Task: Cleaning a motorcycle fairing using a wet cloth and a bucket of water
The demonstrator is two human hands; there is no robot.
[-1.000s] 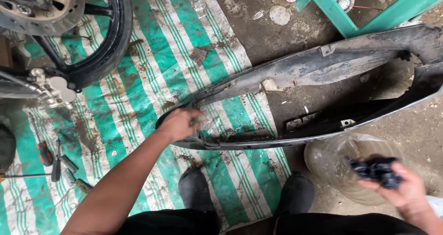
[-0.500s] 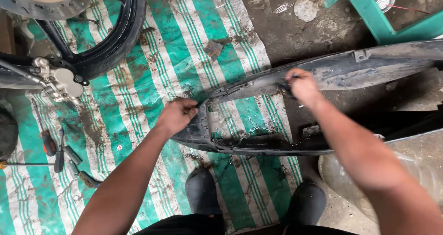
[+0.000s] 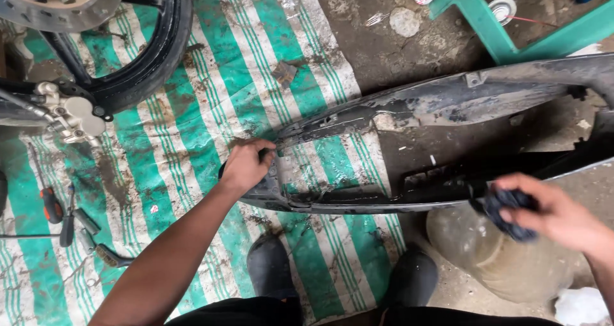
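Note:
A long, dirty black plastic motorcycle body panel (image 3: 435,102) lies across a green-and-white striped mat (image 3: 211,76) and the bare ground. My left hand (image 3: 246,165) grips the panel's narrow left end. My right hand (image 3: 550,214) is at the right, closed around a dark wadded rag (image 3: 508,214), held above a clear plastic jug (image 3: 505,255) and just off the panel's near edge. My two dark shoes (image 3: 272,265) stand below the panel.
A motorcycle wheel with brake disc and caliper (image 3: 70,111) sits at the upper left. Screwdrivers and sockets (image 3: 64,214) lie on the mat at the left. A green plastic stool frame (image 3: 511,25) stands at the top right, with a small tin lid beside it.
My right hand has pulled back from the panel's upper rail to the lower right, with the dark rag in it. My left hand stays on the panel's end.

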